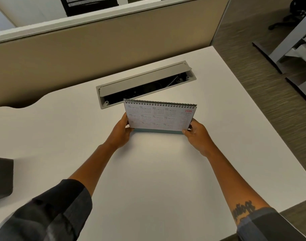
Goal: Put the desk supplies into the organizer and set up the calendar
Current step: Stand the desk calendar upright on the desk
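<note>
I had the white spiral-bound 2026 desk calendar (160, 117) standing on the white laminate desk (148, 171), toward its far edge and just in front of the grey recessed cable tray (145, 84) with its flap lifted. My left hand (120, 134) pinched the calendar's lower left corner, thumb on the printed face and fingers curled behind; my right hand (197, 134) gripped the lower right corner the same way. I held it low at both ends because, as I judged it, that let me spread and level the teal base (157, 130) so the tent would stand on its own, with the wire binding uppermost and the year overview facing me. The base seemed to be touching the desk, though I could not tell whether it bore its full weight. A dark grey box-like thing (1, 178) sat at the desk's left edge, cut off by the view; I could not tell whether it was the organizer. No loose supplies showed, so I took the calendar to be the step in hand. A beige partition panel (96, 54) ran behind the desk's far edge.
</note>
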A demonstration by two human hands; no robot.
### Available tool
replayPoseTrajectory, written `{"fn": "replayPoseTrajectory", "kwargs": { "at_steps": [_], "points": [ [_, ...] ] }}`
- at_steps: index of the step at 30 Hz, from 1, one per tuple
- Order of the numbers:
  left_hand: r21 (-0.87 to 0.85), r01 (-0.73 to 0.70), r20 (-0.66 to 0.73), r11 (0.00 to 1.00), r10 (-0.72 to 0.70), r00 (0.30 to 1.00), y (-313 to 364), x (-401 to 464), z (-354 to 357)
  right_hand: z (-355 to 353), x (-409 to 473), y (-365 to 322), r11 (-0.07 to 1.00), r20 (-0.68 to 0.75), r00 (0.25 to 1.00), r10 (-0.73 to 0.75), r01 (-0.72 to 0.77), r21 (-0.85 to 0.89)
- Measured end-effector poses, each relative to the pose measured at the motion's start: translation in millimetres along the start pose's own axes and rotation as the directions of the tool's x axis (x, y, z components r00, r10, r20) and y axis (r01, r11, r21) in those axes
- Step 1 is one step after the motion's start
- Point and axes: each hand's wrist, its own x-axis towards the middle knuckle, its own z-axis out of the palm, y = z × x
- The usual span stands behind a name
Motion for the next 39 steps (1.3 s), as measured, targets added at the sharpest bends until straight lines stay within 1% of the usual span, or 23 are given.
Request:
{"fn": "replayPoseTrajectory", "kwargs": {
  "at_steps": [4,8,16,19,22,24,27,31,36,39],
  "points": [
    [0.041,0.025,0.06,0.999,-0.027,0.998,-4,4,-3,0,3,10,0.997,0.052,0.998,0.021,-0.017,-0.074],
    [0.08,0.039,0.121,0.996,-0.049,0.991,-5,7,-6,2,7,11,0.994,0.057,0.998,0.012,-0.006,-0.11],
    [0.12,-0.007,0.168,0.993,-0.014,0.986,-7,12,-12,3,14,15,0.99,0.075,0.997,0.01,0.001,-0.139],
    [0.101,0.001,0.131,0.995,-0.014,0.991,-7,18,-14,6,16,15,0.991,0.053,0.999,-0.003,0.011,-0.135],
    [0.056,0.013,0.044,0.998,-0.016,0.999,-8,24,-14,9,21,12,0.99,0.039,0.999,-0.025,0.03,-0.139],
    [0.033,-0.012,-0.005,0.999,0.012,1.0,-9,24,-12,9,23,11,0.989,0.017,0.999,-0.028,0.03,-0.146],
    [-0.001,-0.023,-0.054,1.0,0.023,0.998,-10,21,-9,10,25,12,0.991,-0.047,0.999,-0.028,0.022,-0.129],
    [-0.004,-0.016,-0.116,1.0,0.015,0.993,-15,19,-7,12,22,14,0.99,-0.137,0.989,-0.06,0.041,-0.134],
    [0.012,-0.049,-0.135,0.999,0.05,0.99,-22,17,-12,10,17,14,0.985,-0.159,0.981,-0.109,0.084,-0.152],
    [-0.015,-0.07,-0.147,0.997,0.067,0.987,-25,13,-15,8,16,16,0.98,-0.183,0.974,-0.131,0.101,-0.169]
  ]
}}
